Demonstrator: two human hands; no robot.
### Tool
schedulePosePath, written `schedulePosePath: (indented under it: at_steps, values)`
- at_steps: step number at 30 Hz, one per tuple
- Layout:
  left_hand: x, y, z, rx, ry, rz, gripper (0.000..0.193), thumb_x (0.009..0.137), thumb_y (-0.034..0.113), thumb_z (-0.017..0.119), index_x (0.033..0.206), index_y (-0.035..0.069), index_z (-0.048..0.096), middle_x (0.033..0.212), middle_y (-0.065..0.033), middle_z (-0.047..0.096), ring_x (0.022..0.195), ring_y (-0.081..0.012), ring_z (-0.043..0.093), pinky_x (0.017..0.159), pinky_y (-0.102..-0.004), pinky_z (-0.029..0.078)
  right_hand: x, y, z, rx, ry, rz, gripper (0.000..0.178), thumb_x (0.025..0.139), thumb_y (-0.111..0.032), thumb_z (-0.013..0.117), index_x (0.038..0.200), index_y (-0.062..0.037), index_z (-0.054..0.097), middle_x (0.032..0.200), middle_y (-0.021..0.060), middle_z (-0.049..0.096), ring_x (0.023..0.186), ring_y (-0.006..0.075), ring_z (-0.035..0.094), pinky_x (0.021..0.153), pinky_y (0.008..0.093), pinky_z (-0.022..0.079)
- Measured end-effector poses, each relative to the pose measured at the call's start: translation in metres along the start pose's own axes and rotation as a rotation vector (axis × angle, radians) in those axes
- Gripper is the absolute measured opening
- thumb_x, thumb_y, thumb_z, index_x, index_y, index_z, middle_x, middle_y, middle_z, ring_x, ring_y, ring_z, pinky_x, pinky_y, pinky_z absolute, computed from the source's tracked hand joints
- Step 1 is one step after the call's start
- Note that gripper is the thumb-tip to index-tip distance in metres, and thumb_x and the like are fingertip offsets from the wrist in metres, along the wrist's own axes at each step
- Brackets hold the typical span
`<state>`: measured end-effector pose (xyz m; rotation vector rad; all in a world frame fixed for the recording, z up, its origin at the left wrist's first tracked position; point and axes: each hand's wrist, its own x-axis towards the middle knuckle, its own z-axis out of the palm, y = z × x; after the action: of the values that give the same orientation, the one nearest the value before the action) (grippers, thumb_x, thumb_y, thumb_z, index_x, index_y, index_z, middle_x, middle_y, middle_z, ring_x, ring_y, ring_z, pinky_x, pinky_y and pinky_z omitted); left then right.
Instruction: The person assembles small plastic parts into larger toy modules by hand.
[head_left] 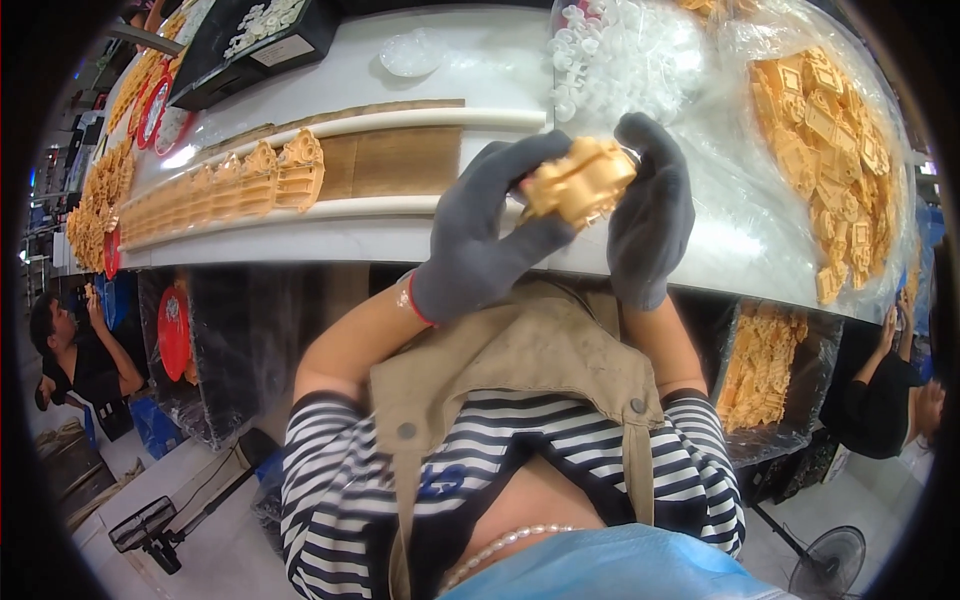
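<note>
Above the table's near edge I hold up a light-orange moulded plastic part, slightly blurred. My left hand, in a dark grey glove, is closed round its left side, thumb below and fingers above. Close to the part's right side stands my right hand, gloved the same way, its fingers stretched upward and slightly curved. Whether those fingertips touch the part is hard to make out. To the left, a row of similar orange parts lies between two white rails on a brown strip.
Small white plastic pieces lie in a clear bag at the back. Orange parts fill a plastic-lined spot at right; more sit in a bin below. A black bin and clear round bag stand back left. Co-workers flank me.
</note>
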<state>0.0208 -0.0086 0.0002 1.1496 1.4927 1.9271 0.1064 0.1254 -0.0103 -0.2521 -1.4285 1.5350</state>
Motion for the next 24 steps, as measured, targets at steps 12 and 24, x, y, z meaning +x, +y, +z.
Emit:
schedulePosePath:
  at_steps: [12, 24]
  values:
    - [0.012, -0.004, 0.015, 0.292, -0.136, 0.394, 0.057, 0.068, 0.007, 0.080, 0.120, 0.004, 0.057, 0.123, -0.0194, 0.053, 0.108, -0.0310, 0.059, 0.088, -0.0343, 0.051, 0.008, -0.008, 0.006, -0.058, -0.049, -0.168, 0.040, 0.097, -0.023, 0.038, 0.070, 0.0022, 0.053, 0.078, 0.0109, 0.055, 0.067, 0.0137, 0.048, 0.062, 0.0257, 0.038]
    - [0.008, -0.004, 0.023, 0.425, -0.037, 0.455, 0.048, 0.071, 0.005, 0.077, 0.115, 0.001, 0.058, 0.114, -0.0189, 0.061, 0.093, -0.0300, 0.066, 0.077, -0.0332, 0.055, 0.009, 0.001, 0.003, 0.054, -0.042, -0.046, 0.051, 0.100, -0.035, 0.035, 0.066, -0.0003, 0.050, 0.067, 0.0071, 0.053, 0.060, 0.0134, 0.046, 0.057, 0.0248, 0.038]
